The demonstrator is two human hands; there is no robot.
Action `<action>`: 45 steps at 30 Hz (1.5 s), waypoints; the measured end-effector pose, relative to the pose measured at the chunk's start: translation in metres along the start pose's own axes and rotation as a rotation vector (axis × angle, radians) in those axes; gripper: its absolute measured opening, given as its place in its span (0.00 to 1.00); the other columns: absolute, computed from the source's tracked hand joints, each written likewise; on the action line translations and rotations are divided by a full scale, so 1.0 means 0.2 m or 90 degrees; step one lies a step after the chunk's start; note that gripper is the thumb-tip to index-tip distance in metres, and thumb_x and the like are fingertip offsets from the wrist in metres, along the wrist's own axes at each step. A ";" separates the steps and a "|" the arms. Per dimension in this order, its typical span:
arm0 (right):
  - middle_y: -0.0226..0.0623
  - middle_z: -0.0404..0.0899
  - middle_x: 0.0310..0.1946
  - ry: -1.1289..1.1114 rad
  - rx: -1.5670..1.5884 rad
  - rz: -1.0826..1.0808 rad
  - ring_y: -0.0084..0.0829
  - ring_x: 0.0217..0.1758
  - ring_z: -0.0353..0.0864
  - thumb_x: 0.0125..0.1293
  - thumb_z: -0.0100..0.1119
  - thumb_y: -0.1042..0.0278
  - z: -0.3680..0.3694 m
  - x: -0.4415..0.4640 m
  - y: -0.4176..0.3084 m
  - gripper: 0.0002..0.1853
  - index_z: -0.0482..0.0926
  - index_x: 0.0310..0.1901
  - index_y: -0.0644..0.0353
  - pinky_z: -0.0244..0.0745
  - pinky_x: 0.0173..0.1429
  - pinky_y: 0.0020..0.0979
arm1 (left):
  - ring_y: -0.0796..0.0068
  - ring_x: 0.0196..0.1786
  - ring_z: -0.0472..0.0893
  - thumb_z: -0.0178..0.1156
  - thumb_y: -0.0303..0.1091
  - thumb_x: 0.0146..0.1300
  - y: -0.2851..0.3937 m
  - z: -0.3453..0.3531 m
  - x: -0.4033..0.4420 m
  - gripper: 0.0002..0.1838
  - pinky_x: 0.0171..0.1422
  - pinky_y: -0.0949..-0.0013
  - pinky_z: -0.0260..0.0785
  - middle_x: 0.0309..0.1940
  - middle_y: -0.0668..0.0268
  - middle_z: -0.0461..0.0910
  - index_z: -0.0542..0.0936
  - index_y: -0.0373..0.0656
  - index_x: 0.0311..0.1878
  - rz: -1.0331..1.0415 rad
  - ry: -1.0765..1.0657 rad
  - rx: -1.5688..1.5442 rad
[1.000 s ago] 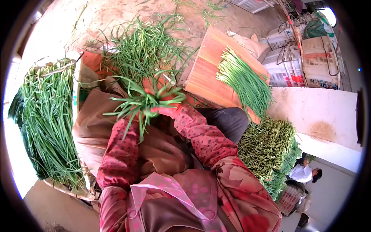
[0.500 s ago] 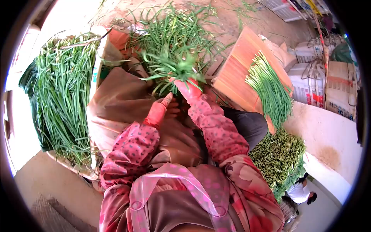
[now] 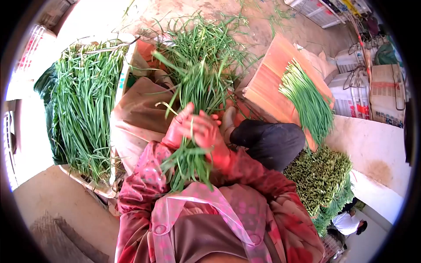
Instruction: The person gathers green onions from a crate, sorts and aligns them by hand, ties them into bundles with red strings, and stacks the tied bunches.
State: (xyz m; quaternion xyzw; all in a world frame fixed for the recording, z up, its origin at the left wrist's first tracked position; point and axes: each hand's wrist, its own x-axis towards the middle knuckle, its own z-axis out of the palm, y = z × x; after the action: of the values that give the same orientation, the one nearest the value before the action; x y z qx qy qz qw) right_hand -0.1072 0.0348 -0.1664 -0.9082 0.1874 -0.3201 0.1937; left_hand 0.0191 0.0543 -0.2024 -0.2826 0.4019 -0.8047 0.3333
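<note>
A bunch of long green chives (image 3: 199,90) stands in front of my body, its leaves spreading upward and drooping ends hanging below my hands. My left hand (image 3: 176,129), in a reddish glove, is closed around the left side of the bunch. Over its right side lies my right hand (image 3: 209,136), also gloved; its fingers are wrapped across the stems and blurred by motion. Beyond the bunch, a loose heap of chives (image 3: 204,37) lies on the floor.
At left, a crate (image 3: 119,98) is full of long chives. On the right, a tilted wooden board (image 3: 263,85) bears a neat bundle of chives (image 3: 309,101). Below it is a stack of chives (image 3: 318,179) with cut ends up. Packed white crates (image 3: 348,94) stand far right; a person (image 3: 346,222) is lower right.
The bunch has come closer to my body and now reaches below my hands. My left hand has moved from beside it onto it, and my right hand has drawn back toward me.
</note>
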 end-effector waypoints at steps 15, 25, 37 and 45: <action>0.35 0.80 0.34 -0.239 0.673 0.888 0.25 0.26 0.77 0.61 0.65 0.58 0.14 0.05 0.28 0.22 0.76 0.53 0.61 0.72 0.20 0.30 | 0.72 0.19 0.75 0.60 0.26 0.56 -0.78 0.30 -0.63 0.05 0.29 0.67 0.73 0.21 0.62 0.77 0.79 0.33 0.32 0.359 0.768 1.039; 0.36 0.75 0.34 0.039 0.471 0.816 0.23 0.29 0.74 0.60 0.63 0.62 -0.12 -0.14 0.58 0.16 0.76 0.46 0.63 0.70 0.28 0.23 | 0.76 0.17 0.73 0.60 0.23 0.50 -1.01 0.22 -0.88 0.04 0.24 0.71 0.70 0.22 0.64 0.77 0.78 0.35 0.31 0.330 0.840 0.954; 0.43 0.80 0.24 -0.120 0.096 0.385 0.49 0.28 0.80 0.69 0.54 0.56 0.32 0.24 0.24 0.14 0.72 0.34 0.59 0.74 0.31 0.47 | 0.78 0.16 0.70 0.60 0.25 0.52 -1.00 0.18 -0.93 0.06 0.22 0.72 0.63 0.21 0.68 0.75 0.79 0.37 0.35 0.287 0.865 1.021; 0.48 0.82 0.37 -0.206 -0.158 0.303 0.48 0.41 0.82 0.60 0.60 0.51 -0.10 0.45 0.43 0.22 0.77 0.47 0.61 0.75 0.43 0.46 | 0.71 0.41 0.82 0.65 0.31 0.58 -0.91 0.13 -0.94 0.22 0.48 0.68 0.73 0.40 0.61 0.84 0.76 0.36 0.56 0.374 0.744 1.272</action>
State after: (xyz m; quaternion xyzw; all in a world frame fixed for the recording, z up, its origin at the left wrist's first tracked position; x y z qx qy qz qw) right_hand -0.0745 -0.0850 -0.1472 -0.8948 0.3991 -0.0919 0.1779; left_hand 0.0975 0.2697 -0.0716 0.6135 -0.2622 -0.6610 0.3435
